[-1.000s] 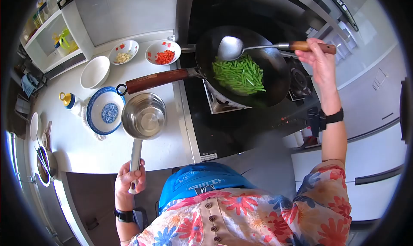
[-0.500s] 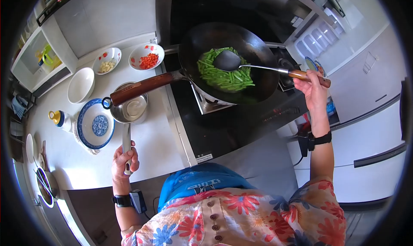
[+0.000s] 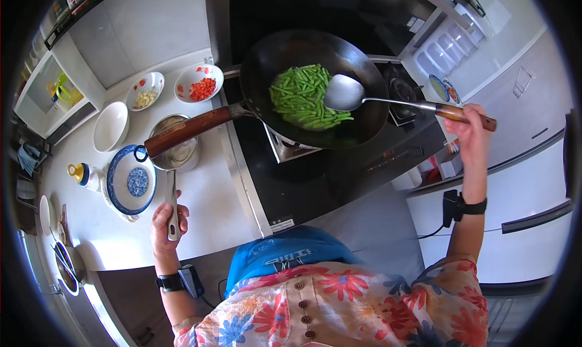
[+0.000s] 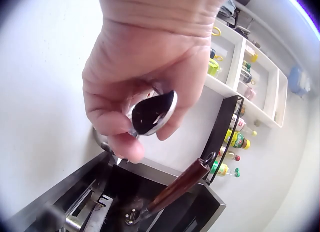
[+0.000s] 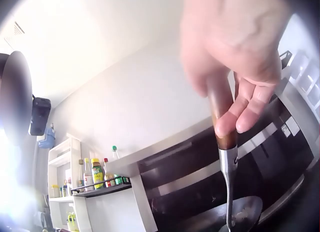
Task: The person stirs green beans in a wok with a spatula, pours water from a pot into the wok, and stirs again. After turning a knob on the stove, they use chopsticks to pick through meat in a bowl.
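When turning green beans point(image 3: 300, 95) in a wok point(image 3: 364, 65), apparently the step in hand, slide the spatula point(image 3: 344, 93) low under the heap instead of pressing from above. Green beans: gathered in the wok at the upper centre of the head view, with the spatula's metal head overlapping the heap's right edge; exact contact not determinable. Right hand point(image 3: 470, 132), at the right of the head view: curled round the wooden handle point(image 3: 447, 111) of the spatula, well apart from the wok. For good control, steer from the wrist with a firm yet supple hold. Left hand point(image 3: 165, 221), at the lower left of the head view: closed round the saucepan handle point(image 3: 171, 186). Steel saucepan point(image 3: 193, 158): partly covered by the wok handle point(image 3: 191, 129) in the same view; support from the worktop point(image 3: 215, 195) not certain. Keep the saucepan steady, so as not to knock the wok handle and rock the wok. Work from the right edge of the heap toward the middle, lifting from the bottom and turning over small portions, for presumably more even heating. Stop each stroke short of the rim, to guard against spilling. Leave the bowl of chopped red pieces point(image 3: 183, 87) and the bowl of pale pieces point(image 3: 154, 84), at the upper left of the head view, outside the sweep of either hand.
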Demonstrator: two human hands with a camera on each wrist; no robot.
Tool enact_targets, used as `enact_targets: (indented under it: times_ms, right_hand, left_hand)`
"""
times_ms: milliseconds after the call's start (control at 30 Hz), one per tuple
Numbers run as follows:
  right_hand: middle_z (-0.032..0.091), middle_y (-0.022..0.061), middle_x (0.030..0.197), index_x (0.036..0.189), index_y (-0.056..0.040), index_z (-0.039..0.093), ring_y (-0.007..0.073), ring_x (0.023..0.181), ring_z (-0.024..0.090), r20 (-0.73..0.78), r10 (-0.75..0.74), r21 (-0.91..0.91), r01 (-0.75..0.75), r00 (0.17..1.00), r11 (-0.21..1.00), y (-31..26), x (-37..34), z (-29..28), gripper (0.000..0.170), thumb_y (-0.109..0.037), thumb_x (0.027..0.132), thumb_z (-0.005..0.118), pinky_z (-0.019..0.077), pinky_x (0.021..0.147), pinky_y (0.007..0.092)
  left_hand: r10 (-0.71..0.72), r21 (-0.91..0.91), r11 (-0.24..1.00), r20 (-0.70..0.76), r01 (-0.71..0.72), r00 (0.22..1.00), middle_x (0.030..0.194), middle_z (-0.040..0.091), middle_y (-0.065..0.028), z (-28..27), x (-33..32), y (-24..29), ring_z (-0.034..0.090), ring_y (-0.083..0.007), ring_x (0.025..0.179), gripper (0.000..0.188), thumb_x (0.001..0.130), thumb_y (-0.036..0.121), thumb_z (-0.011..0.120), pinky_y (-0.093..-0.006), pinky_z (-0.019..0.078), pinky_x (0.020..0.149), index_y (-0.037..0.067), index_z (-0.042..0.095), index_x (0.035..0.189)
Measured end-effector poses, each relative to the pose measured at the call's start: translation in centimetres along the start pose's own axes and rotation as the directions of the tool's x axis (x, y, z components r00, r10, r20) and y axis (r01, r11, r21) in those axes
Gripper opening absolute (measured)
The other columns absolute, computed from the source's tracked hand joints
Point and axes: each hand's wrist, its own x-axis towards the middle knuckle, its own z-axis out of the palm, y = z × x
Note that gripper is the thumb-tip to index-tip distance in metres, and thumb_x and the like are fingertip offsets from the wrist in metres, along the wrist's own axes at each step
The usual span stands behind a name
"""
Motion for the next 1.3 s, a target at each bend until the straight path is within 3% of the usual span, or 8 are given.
enact_targets:
  times_ms: [67,200,333,500,833,933,1133,1300]
  right_hand:
    - [0.061,0.0184,0.079,0.093,0.0016,0.049,0.0249,0.059,0.064,-0.001,-0.021,-0.035,0.021,1.000,0.999,-0.6,-0.1,-0.5,0.017,-0.013,0.083,0.052,0.0534,0.052,0.0286]
    - [0.062,0.0185,0.079,0.091,0.0016,0.049,0.0240,0.058,0.064,0.015,0.039,-0.038,-0.038,0.999,0.999,0.3,-0.7,0.8,0.016,-0.012,0.083,0.052,0.0533,0.052,0.0271]
    - [0.061,0.0177,0.078,0.090,0.0012,0.049,0.0242,0.057,0.064,0.038,-0.038,-0.040,0.040,0.999,0.998,-0.6,0.0,0.8,0.014,-0.010,0.082,0.053,0.0530,0.051,0.0263]
    - [0.061,0.0174,0.076,0.090,0.0026,0.050,0.0236,0.057,0.064,0.054,-0.025,-0.030,0.027,0.998,0.999,0.0,0.5,2.3,0.015,-0.009,0.082,0.054,0.0525,0.051,0.0248]
    - [0.060,0.0125,0.079,0.090,0.0009,0.052,0.0222,0.065,0.065,0.038,-0.147,-0.061,0.149,0.988,0.987,1.9,3.2,5.1,0.015,-0.010,0.082,0.057,0.0521,0.058,0.0251]
    - [0.059,0.0114,0.080,0.091,0.0006,0.052,0.0223,0.065,0.065,0.142,-0.104,-0.055,0.112,0.984,0.992,3.0,3.7,5.9,0.015,-0.009,0.081,0.059,0.0512,0.058,0.0245]
    - [0.060,0.0109,0.084,0.091,-0.0003,0.054,0.0205,0.070,0.064,0.243,-0.253,-0.110,0.286,0.936,0.952,2.1,4.9,7.5,0.013,-0.008,0.082,0.059,0.0510,0.061,0.0241]
    - [0.059,0.0094,0.083,0.091,-0.0005,0.054,0.0193,0.071,0.064,0.359,-0.223,-0.068,0.263,0.906,0.962,1.8,4.3,8.9,0.012,-0.005,0.082,0.059,0.0512,0.064,0.0239]
  left_hand:
    - [0.028,-0.013,0.999,-0.146,-0.030,0.989,0.075,0.057,-0.0147,-1.6,-0.6,-0.9,0.054,-0.0173,0.046,0.038,0.090,0.034,0.044,-0.0220,0.0425,0.037,0.003,0.048,0.112]
    - [0.068,0.011,0.998,-0.223,-0.067,0.972,0.076,0.056,-0.0118,-2.3,-2.4,-1.8,0.056,-0.0164,0.053,0.034,0.090,0.035,0.044,-0.0219,0.0471,0.046,0.006,0.052,0.106]
    - [0.036,-0.092,0.994,-0.234,-0.059,0.972,0.077,0.057,-0.0094,-3.1,-3.8,-2.6,0.057,-0.0154,0.058,0.032,0.090,0.033,0.044,-0.0225,0.0480,0.048,0.006,0.052,0.106]
    - [0.165,0.018,0.986,-0.262,-0.166,0.951,0.081,0.059,-0.0052,-4.5,-4.5,-3.6,0.060,-0.0145,0.070,0.028,0.090,0.027,0.047,-0.0221,0.0495,0.051,0.005,0.051,0.108]
    - [0.153,-0.052,0.983,-0.288,-0.175,0.945,0.084,0.062,-0.0055,-4.6,-5.2,-3.0,0.061,-0.0129,0.064,0.027,0.089,0.020,0.048,-0.0221,0.0501,0.053,0.003,0.051,0.110]
    - [0.145,0.055,0.989,-0.186,-0.138,0.972,0.084,0.062,-0.0055,-4.5,-5.2,-2.5,0.061,-0.0120,0.064,0.027,0.089,0.018,0.048,-0.0215,0.0491,0.052,0.002,0.050,0.110]
    - [0.136,0.011,0.990,-0.335,-0.141,0.932,0.081,0.062,-0.0062,-4.8,-5.5,-3.2,0.059,-0.0137,0.054,0.026,0.089,0.017,0.049,-0.0212,0.0453,0.045,0.001,0.051,0.109]
    - [0.073,-0.034,0.995,-0.337,-0.089,0.939,0.074,0.062,-0.0074,-4.3,-5.5,-2.6,0.059,-0.0148,0.051,0.024,0.089,0.017,0.049,-0.0210,0.0426,0.042,0.001,0.052,0.107]
